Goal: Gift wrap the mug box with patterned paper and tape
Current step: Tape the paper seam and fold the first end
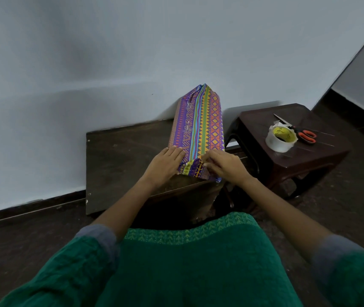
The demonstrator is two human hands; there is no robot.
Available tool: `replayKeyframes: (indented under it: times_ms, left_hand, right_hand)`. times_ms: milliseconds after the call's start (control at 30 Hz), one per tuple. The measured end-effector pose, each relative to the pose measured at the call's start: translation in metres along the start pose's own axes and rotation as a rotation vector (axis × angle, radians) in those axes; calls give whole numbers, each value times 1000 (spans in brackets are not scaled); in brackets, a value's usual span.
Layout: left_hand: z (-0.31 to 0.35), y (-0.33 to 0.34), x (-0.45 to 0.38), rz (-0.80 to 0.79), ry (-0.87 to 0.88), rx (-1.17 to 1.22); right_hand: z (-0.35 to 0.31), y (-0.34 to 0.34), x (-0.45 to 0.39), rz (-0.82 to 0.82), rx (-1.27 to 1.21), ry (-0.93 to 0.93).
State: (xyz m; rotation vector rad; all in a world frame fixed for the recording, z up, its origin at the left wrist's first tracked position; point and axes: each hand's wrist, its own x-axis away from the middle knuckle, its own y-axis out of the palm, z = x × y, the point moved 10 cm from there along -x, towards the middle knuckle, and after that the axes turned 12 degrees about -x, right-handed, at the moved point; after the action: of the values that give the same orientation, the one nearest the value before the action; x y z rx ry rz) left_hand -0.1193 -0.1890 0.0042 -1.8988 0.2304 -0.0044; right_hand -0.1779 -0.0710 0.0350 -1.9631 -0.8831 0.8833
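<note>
Folding the near end of the patterned paper [195,170] is the step in hand, and the task looks well advanced. The mug box [198,125] lies lengthwise on the dark worktop [119,156], along its right edge, with the far end close to the wall and the near end at the front right corner. Its long sides are already covered, and shiny strips of tape seem to hold a seam on top. The far end looks gathered or folded, but whether it is taped cannot be told. The left hand [165,165] rests with fairly straight fingers against the left side of the near end and steadies the box. The right hand [223,165] has its fingers curled over the paper flap and presses it down at the near end. The tape roll [281,138] and the scissors [300,132] wait untouched on the small stool [309,160] just beside the worktop. What seems left is to finish this fold and tape it.
</note>
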Motion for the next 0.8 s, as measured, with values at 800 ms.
replayKeyframes:
  times_ms: [800]
  left_hand:
    - [-6,-29,8,282,1,57]
  right_hand:
    - [1,2,29,345,407,-52]
